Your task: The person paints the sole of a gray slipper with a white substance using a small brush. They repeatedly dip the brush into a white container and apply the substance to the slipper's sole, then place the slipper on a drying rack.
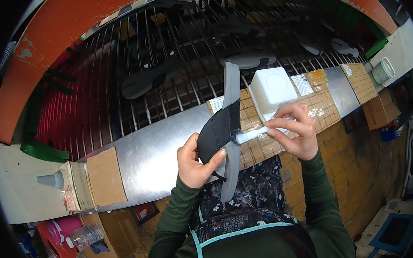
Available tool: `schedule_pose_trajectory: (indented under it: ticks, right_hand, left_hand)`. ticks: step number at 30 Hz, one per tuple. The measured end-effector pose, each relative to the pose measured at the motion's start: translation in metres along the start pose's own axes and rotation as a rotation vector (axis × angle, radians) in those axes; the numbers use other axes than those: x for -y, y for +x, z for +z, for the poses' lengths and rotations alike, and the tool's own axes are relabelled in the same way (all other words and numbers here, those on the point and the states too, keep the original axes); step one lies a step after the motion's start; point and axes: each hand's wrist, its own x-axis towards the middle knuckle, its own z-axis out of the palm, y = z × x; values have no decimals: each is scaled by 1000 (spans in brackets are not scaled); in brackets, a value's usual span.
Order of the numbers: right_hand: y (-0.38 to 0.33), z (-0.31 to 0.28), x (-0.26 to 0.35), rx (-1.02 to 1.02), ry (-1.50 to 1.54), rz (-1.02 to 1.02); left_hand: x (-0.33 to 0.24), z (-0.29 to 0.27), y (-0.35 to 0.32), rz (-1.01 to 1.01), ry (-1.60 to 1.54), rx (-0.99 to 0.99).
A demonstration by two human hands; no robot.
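My left hand grips a slide sandal with a grey sole and a black strap, turned on its side so the sole stands edge-on. Between the thumb and fingers of my right hand is a white brush. Its dark tip touches the sandal where the strap meets the sole. Just beyond my right hand stands a white square plastic tub on the cardboard-covered ledge.
Past the ledge, a rack of metal rods carries several grey soles inside an orange frame. A grey cone sits at left, above a clear bottle. A pale cup stands at far right.
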Motion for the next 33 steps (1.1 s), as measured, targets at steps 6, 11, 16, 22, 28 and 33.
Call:
schedule_pose_trajectory:
  ticks: [6, 11, 16, 22, 28, 33]
  right_hand:
    - [1, 1, 0, 14, 60, 18]
    - [-1, -2, 1, 73, 45, 24]
    - [-2, 3, 0, 13, 58, 22]
    - [-4, 5, 1, -1, 75, 19]
    - [-6, 7, 2, -21, 86, 17]
    - [-8, 8, 3, -15, 96, 31]
  left_hand:
    - [-2, -1, 1, -21, -30, 7]
    - [-1, -2, 4, -38, -97, 12]
    - [0, 2, 7, -21, -188, -2]
    - [0, 4, 11, 16, -192, -52]
    - [1, 6, 14, 36, -208, -72]
    - [1, 7, 16, 60, -212, -88]
